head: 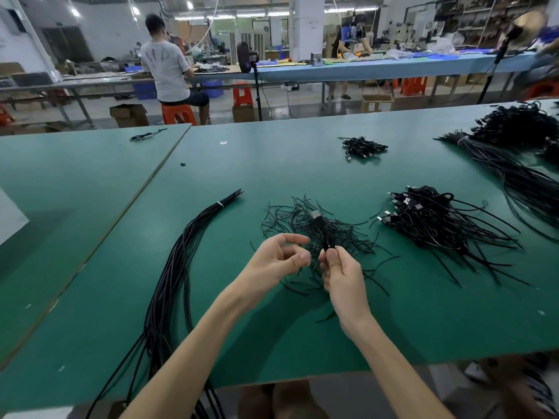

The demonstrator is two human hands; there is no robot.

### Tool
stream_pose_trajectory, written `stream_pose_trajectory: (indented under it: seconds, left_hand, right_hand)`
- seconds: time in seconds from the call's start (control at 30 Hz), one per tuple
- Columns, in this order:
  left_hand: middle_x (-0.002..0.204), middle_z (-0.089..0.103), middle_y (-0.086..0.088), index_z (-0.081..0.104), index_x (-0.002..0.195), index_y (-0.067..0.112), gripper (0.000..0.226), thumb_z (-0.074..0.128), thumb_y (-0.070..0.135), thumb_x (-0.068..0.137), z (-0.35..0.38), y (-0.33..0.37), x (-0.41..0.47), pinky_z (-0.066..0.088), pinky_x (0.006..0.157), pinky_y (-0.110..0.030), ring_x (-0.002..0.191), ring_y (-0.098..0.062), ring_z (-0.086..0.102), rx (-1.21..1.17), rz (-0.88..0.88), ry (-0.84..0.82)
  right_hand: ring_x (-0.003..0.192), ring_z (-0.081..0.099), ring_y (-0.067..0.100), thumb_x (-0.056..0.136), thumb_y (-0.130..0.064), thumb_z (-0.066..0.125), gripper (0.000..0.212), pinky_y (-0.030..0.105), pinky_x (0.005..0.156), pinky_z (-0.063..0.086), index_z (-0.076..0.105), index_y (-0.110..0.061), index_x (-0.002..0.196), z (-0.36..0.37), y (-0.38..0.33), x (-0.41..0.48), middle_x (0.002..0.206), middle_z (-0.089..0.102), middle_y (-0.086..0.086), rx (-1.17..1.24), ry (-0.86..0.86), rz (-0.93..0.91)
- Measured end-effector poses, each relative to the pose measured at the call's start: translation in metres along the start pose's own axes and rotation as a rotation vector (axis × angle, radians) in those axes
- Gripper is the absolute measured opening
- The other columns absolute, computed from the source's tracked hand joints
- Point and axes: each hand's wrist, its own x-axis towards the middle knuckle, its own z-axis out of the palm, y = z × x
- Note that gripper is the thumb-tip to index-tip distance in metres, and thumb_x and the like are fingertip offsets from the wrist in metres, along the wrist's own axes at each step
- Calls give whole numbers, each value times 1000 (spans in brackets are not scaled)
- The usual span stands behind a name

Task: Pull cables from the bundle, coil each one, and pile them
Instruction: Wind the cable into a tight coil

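Pinching a coiled cable above scattered ties at mid-tabletop, the right hand grips its lower end; the left hand hovers beside it, fingers curled, contents unclear. Risk: the unbound coil springs open. The bundle lies toward the left edge, the pile toward the right.

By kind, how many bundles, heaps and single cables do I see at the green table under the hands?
Long straight bundles: 2, left, far right
Heaps of coiled cables: 3, near, far middle, far right
Heap of short ties: 1
Coiled cable in the right hand: 1
Total: 7
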Motion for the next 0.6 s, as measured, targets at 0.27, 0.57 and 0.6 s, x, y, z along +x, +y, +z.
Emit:
stream_pose_trajectory:
  seconds: [0.27, 0.57, 0.6]
  left_hand:
    - [78, 70, 1, 51, 134, 0, 46, 73, 10, 95, 15, 8, 1, 45, 66, -18, 71, -10, 61, 1, -55, 29]
    - [89, 69, -7, 76, 116, 27, 34, 72, 16, 84, 13, 3, 1, 41, 63, -22, 79, -14, 57, 59, -87, 92]
    - [87, 64, -10, 74, 119, 32, 38, 72, 15, 86, 11, 2, 1, 40, 64, -24, 80, -16, 55, 52, -69, 76]
  right_hand:
    - [58, 45, -2, 105, 3, 39, 42, 12, 59, 39, 51, -23, 74, 4, -1, -2, 63, 59, -25, -142, -82, -118]
    - [98, 68, -2, 100, 11, 36, 50, 9, 83, 48, 70, -24, 112, 7, -5, -4, 96, 75, -19, -116, -193, -162]
    - [99, 69, 0, 100, 11, 36, 50, 11, 84, 49, 71, -24, 109, 7, -4, -4, 97, 76, -15, -120, -209, -154]
